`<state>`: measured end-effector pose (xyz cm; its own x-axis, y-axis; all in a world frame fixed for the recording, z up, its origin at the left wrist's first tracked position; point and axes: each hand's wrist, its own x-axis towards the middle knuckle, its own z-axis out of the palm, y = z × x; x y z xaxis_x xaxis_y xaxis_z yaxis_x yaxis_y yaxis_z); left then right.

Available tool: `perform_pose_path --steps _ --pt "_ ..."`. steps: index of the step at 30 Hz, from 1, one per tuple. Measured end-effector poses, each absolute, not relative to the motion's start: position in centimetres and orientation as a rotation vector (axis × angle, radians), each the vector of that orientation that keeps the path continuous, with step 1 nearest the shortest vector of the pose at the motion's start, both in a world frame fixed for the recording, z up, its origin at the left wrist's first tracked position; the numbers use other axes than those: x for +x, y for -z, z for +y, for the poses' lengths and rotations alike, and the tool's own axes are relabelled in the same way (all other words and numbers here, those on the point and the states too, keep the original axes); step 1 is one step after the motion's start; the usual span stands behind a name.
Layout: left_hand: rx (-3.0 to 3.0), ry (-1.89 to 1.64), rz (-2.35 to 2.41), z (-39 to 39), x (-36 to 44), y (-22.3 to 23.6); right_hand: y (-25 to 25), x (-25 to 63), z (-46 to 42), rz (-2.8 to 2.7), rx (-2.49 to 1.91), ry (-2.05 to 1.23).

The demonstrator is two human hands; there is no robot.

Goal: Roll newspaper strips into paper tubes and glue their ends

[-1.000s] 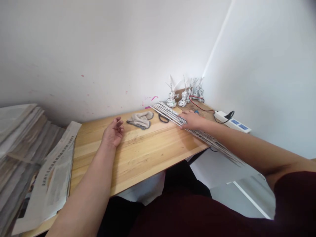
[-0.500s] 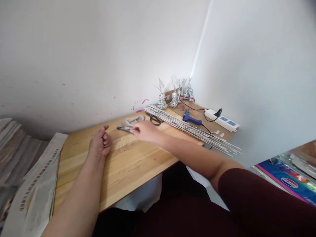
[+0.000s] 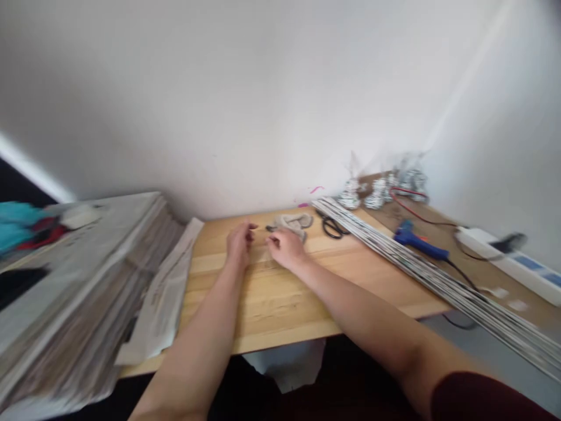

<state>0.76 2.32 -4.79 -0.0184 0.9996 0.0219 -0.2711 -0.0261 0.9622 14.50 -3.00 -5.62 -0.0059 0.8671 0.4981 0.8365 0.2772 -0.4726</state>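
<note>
Both my hands rest close together on the wooden table (image 3: 280, 304). My left hand (image 3: 240, 242) lies with its fingers curled in and nothing visible in them. My right hand (image 3: 286, 247) is just to its right, fingers pinched together at the near edge of a crumpled grey cloth (image 3: 293, 222). Motion blur hides what the pinch holds. A pair of black scissors (image 3: 332, 227) lies just right of the cloth.
A long bundle of rolled paper sticks (image 3: 421, 268) runs diagonally over the right table edge. Beyond it lie a blue glue gun (image 3: 415, 241), a white power strip (image 3: 504, 257) and several silvery figures (image 3: 377, 192) in the corner. Stacked newspapers (image 3: 65, 280) fill the left.
My right hand left the paper sticks and moved left to the grey cloth, ending beside my left hand. My head turned left, bringing the newspaper stack into view.
</note>
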Motion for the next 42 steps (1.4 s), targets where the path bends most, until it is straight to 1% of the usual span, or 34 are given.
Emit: perform_pose_path --steps 2,4,6,10,12,14,15,20,24,27,31,33,35,38,42 --pt "1.2 -1.425 1.08 2.5 0.8 5.0 5.7 14.5 -2.5 -1.83 -1.491 -0.057" --pt "1.393 -1.417 1.16 2.5 0.8 4.8 5.9 14.4 -2.1 -1.823 -1.447 -0.062" --pt "1.466 -1.417 1.236 2.3 0.6 4.2 6.1 14.4 -1.8 -1.805 -1.437 -0.074" --pt "1.628 -1.379 1.356 1.7 -0.9 1.7 6.2 14.7 -1.6 -1.801 -1.395 -0.087" --pt "1.759 -1.317 1.496 1.4 -2.6 0.2 6.2 14.8 -1.6 -1.782 -1.391 -0.097" --pt "2.138 -0.889 2.006 1.2 -4.9 -1.0 6.2 14.8 -1.5 -1.761 -1.394 -0.113" --pt "2.153 -0.785 2.102 1.1 -6.2 -1.5 6.2 14.7 -1.5 -1.757 -1.392 -0.123" --pt "2.006 -0.443 2.393 0.3 -11.2 -1.3 6.4 14.6 -1.3 -1.748 -1.372 -0.162" --pt "1.865 -0.368 2.487 -0.6 -12.9 -0.3 6.4 14.7 -1.4 -1.741 -1.366 -0.203" --pt "1.827 -0.433 2.425 -0.9 -13.5 -0.8 6.3 14.7 -1.5 -1.746 -1.363 -0.219" --pt "1.816 -0.594 2.171 -1.1 -13.1 -2.3 5.9 14.6 -1.7 -1.734 -1.382 -0.276" --pt "1.718 -0.737 1.93 -1.5 -12.0 -2.4 5.6 14.5 -1.8 -1.726 -1.375 -0.317" --pt "1.441 -0.944 1.566 -2.1 -10.4 -2.0 5.4 14.4 -2.1 -1.726 -1.337 -0.384" --pt "1.123 -1.092 1.259 -2.9 -8.1 -0.7 5.0 14.2 -2.6 -1.749 -1.247 -0.604" --pt "0.988 -1.207 1.16 -3.0 -6.1 1.3 4.7 13.8 -3.2 -1.781 -1.102 -1.01"
